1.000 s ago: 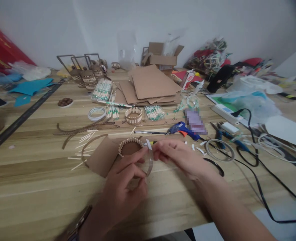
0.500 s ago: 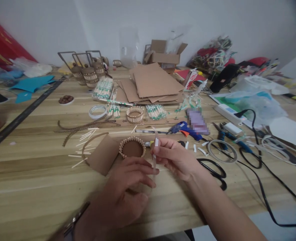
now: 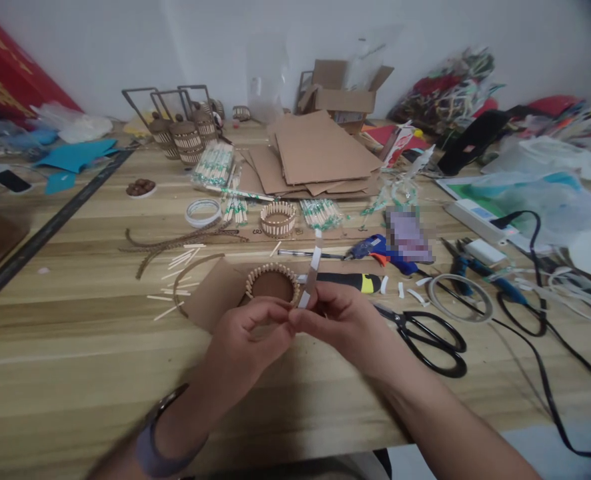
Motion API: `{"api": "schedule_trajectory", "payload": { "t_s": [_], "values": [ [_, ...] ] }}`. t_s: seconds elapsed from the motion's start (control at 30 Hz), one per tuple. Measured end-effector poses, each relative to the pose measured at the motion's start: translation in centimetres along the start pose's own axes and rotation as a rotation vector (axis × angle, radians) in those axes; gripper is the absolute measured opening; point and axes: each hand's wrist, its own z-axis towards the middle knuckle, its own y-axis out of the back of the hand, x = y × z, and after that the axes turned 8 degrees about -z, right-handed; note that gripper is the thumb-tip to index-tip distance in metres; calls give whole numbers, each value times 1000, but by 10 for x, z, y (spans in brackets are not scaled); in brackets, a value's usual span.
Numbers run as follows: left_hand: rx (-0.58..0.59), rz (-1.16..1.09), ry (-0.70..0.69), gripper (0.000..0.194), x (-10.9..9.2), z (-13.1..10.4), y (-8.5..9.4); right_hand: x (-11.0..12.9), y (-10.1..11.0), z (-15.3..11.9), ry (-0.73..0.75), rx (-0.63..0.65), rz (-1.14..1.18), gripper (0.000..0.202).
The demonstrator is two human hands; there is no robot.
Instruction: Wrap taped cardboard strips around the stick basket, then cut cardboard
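Note:
My left hand (image 3: 255,340) and my right hand (image 3: 343,323) meet low over the table, fingertips almost touching. Between them rises a narrow brown strip (image 3: 312,272) with white patches along it. The right thumb and fingers pinch it near its lower end. My left fingertips are closed at that same end, partly hiding it. Just beyond the left fingers sits a round ring of small wooden sticks (image 3: 273,285) with a brown base. A second stick ring (image 3: 278,220) stands farther back. Black-handled scissors (image 3: 428,340) lie right of my right hand.
Flat cardboard (image 3: 325,150) is stacked at the back. A blue glue gun (image 3: 383,250), a utility knife (image 3: 348,282) and pliers (image 3: 468,277) lie to the right, near a black cable (image 3: 530,373). Loose sticks (image 3: 180,270) and a tape roll (image 3: 203,213) are left.
My left hand has moved from a spread pose to closed fingertips at the strip's lower end. The strip has turned, showing its white patches. The view has shifted, uncovering more of the scissors and knife.

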Motion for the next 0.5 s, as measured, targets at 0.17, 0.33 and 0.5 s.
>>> {"api": "schedule_trajectory", "payload": {
  "t_s": [0.17, 0.33, 0.5],
  "values": [
    [-116, 52, -27, 11, 0, -2, -3, 4, -6, -3, 56, -36, -92, 29],
    [-102, 29, -15, 12, -2, -5, -5, 1, -5, -1, -38, 40, 119, 40],
    [-93, 16, 11, 13, -5, -4, -4, -1, -2, 1, -1, 69, 143, 41]
  ]
}}
